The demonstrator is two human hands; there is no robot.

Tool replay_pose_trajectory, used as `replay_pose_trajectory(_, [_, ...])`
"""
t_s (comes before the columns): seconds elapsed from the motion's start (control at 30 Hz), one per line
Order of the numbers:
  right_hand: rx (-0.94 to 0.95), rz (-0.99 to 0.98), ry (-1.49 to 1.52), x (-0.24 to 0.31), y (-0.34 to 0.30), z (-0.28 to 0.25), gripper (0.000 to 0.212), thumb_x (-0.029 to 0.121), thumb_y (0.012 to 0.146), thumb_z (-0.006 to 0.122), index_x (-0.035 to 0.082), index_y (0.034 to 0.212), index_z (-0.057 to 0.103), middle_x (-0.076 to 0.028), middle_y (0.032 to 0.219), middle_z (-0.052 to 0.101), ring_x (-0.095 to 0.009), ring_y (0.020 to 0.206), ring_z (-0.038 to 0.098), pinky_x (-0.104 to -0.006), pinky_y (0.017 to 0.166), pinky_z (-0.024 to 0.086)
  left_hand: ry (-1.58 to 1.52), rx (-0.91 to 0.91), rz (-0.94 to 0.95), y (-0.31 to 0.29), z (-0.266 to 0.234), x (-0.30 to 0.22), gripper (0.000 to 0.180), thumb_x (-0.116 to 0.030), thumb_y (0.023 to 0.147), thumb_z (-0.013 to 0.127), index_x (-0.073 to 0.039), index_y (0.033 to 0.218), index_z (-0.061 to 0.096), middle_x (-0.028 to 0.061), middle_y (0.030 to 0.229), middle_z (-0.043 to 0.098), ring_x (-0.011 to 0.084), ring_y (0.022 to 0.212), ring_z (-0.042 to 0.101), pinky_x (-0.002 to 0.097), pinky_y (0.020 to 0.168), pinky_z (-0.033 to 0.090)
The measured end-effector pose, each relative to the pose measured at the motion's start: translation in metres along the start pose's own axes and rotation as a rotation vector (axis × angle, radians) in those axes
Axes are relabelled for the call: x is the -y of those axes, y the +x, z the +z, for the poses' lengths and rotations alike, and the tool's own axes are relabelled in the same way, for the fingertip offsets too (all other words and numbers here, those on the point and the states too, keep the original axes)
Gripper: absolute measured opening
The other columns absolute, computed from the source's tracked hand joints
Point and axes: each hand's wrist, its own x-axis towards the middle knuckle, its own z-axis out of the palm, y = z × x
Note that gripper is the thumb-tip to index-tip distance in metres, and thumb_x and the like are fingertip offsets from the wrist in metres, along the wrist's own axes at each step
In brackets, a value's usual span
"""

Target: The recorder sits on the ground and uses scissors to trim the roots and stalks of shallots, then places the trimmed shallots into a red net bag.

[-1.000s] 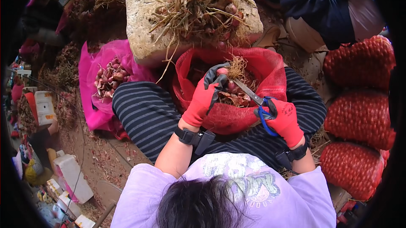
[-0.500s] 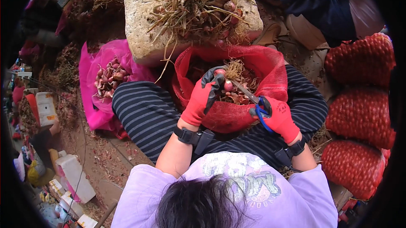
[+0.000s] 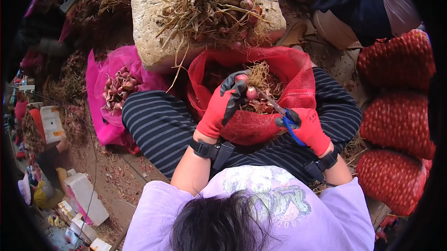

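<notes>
My left hand [image 3: 221, 104], in a red glove with dark grey fingers, is closed on shallots [image 3: 252, 93] with dry, tangled roots [image 3: 260, 77]. My right hand [image 3: 307, 129], gloved alike, grips scissors [image 3: 293, 124] by their blue handles. Their blades point up and left, reaching the shallots and roots; whether they are parted cannot be made out. Both hands are over a red mesh sack [image 3: 298, 89], its mouth spread between my crossed legs. Inside lie dry skins and root trimmings [image 3: 260, 107].
Ahead, a worn foam block [image 3: 153, 16] bears a heap of dried shallots and stalks [image 3: 209, 11]. Loose shallots [image 3: 122, 87] lie on a pink mesh bag [image 3: 95, 107] at my left. Filled red sacks [image 3: 396, 127] are stacked on the right. Another person [image 3: 344, 0] sits at the far right.
The whole view has shifted slightly. My hands, the shallots and the scissors keep nearly the same places relative to each other.
</notes>
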Motion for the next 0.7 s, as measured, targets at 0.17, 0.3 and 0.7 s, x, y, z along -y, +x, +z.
replay_pose_trajectory(0.17, [0.048, 0.152, 0.511, 0.003, -0.004, 0.008, 0.025, 0.027, 0.074, 0.071, 0.006, 0.069, 0.057, -0.011, 0.065, 0.058, -0.029, 0.062, 0.059, -0.0357, 0.056, 0.044, -0.070, -0.055, 0.033, 0.004, 0.002, 0.010, 0.036, -0.029, 0.093, 0.050, -0.006, 0.120, 0.047, -0.0023, 0.093, 0.054, 0.0057, 0.076, 0.050, 0.0198, 0.068, 0.045])
replay_pose_trajectory(0.3, [-0.104, 0.004, 0.141, 0.002, -0.006, 0.011, 0.027, 0.030, 0.073, 0.071, 0.007, 0.072, 0.058, -0.011, 0.066, 0.059, -0.029, 0.062, 0.059, -0.0349, 0.055, 0.045, 0.044, -0.083, -0.005, 0.002, -0.002, 0.005, 0.035, -0.029, 0.093, 0.051, -0.006, 0.119, 0.047, -0.0025, 0.091, 0.054, 0.0050, 0.074, 0.049, 0.0193, 0.066, 0.043])
replay_pose_trajectory(0.7, [-0.145, 0.023, -0.085, -0.001, -0.007, 0.005, 0.036, 0.042, 0.068, 0.072, 0.009, 0.075, 0.059, -0.009, 0.069, 0.059, -0.029, 0.062, 0.059, -0.0363, 0.054, 0.045, -0.009, -0.038, -0.019, 0.001, 0.002, 0.009, 0.031, -0.025, 0.092, 0.052, -0.006, 0.116, 0.048, 0.0002, 0.088, 0.056, 0.0077, 0.078, 0.055, 0.0221, 0.070, 0.046])
